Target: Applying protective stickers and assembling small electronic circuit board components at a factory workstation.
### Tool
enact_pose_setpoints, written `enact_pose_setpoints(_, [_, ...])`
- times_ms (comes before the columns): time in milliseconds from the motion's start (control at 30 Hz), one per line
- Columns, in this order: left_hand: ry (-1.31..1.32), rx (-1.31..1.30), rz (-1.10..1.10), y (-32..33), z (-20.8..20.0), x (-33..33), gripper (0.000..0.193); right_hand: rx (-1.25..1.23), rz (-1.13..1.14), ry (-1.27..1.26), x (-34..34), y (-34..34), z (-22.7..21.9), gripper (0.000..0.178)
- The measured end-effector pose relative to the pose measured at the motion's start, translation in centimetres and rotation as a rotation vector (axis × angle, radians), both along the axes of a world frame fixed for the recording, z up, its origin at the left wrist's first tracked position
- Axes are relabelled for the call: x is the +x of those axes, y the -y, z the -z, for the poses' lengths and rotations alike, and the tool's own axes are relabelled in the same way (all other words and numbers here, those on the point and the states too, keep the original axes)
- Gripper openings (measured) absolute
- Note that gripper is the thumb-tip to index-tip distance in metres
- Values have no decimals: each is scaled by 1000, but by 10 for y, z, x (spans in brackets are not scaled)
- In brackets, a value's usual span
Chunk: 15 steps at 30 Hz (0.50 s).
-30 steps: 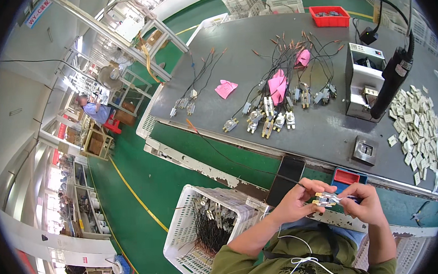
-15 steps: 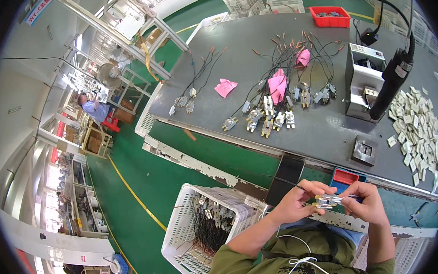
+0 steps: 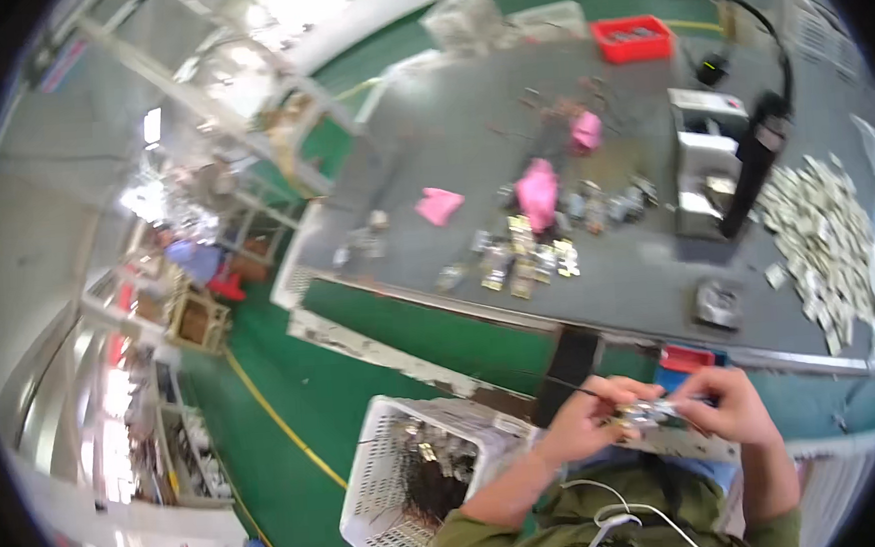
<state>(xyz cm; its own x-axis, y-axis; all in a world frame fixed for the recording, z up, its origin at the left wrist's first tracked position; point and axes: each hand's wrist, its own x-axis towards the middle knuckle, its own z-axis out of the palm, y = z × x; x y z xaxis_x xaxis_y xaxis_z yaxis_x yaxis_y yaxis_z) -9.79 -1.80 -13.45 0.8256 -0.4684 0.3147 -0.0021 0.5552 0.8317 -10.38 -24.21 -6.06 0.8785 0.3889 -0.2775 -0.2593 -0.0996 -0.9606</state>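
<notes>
Close to my body, past the table's near edge, both hands are closed on one small silver metal part [image 3: 650,414]. My left hand [image 3: 579,427] pinches its left end, and a dark wire runs off to the left by these fingers. The fingers of my right hand [image 3: 728,408] grip its right end. Motion blur hides the part's details. Similar metal parts [image 3: 521,258] with dark wires lie grouped on the grey table [image 3: 618,277], beside pink paper pieces [image 3: 537,195]. More wired parts [image 3: 432,479] fill a white crate at my left.
A white bench device [image 3: 706,162] with a black handheld tool [image 3: 758,169] stands at the right. Beside it lies a heap of small pale pieces [image 3: 818,240]. A square metal block [image 3: 719,303], a red bin [image 3: 634,39] and a dark flat object [image 3: 567,374] are also on the table.
The whole view has shifted and blurred as my head moves. Both hands still hold the metal part between them, with little change in grip.
</notes>
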Motion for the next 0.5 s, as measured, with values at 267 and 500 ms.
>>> enact_pose_setpoints(267, [-15, 54, 11, -6, -9, -10, 45, 82, -28, 0, -1, -3, -3, 6])
enact_pose_setpoints(500, [-9, 75, 18, -11, -9, -4, 45, 50, -41, 3, 4, -8, 3, 8])
